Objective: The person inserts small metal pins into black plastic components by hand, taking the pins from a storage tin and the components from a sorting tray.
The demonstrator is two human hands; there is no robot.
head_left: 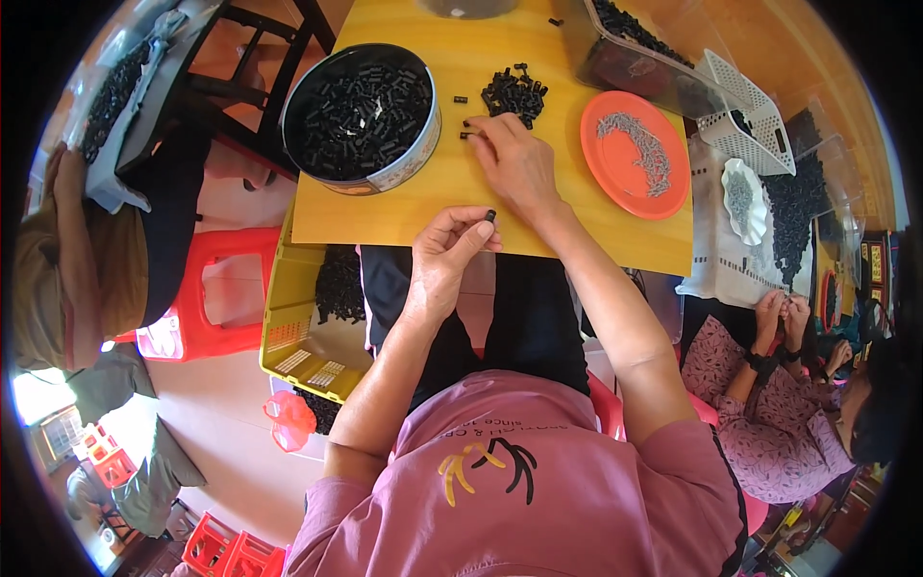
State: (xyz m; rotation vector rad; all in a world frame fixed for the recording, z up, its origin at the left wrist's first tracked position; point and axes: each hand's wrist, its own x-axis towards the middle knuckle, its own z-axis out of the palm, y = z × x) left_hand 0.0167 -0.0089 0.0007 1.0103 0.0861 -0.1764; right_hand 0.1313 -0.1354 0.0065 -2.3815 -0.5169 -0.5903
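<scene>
My left hand (444, 258) is closed just off the table's front edge, with a small black cylindrical part (490, 216) pinched upright between thumb and fingers. Over the yellow table my right hand (519, 163) reaches forward with bent fingers. Its fingertips close on a small black part (465, 123), mostly covered by the fingers, and another such part (463, 136) lies right beside them. Just beyond is a loose pile of black parts (517, 94). Left of my hands stands a round tin (435, 130) full of the same parts. An orange-red plate (608, 171) with small silvery metal pieces (646, 149) lies to the right.
A clear plastic bin (615, 62) and a white perforated basket (745, 120) stand at the back right. Under the table's left side is a yellow crate (279, 317) with black parts. People work on both sides; a red stool (197, 298) stands left.
</scene>
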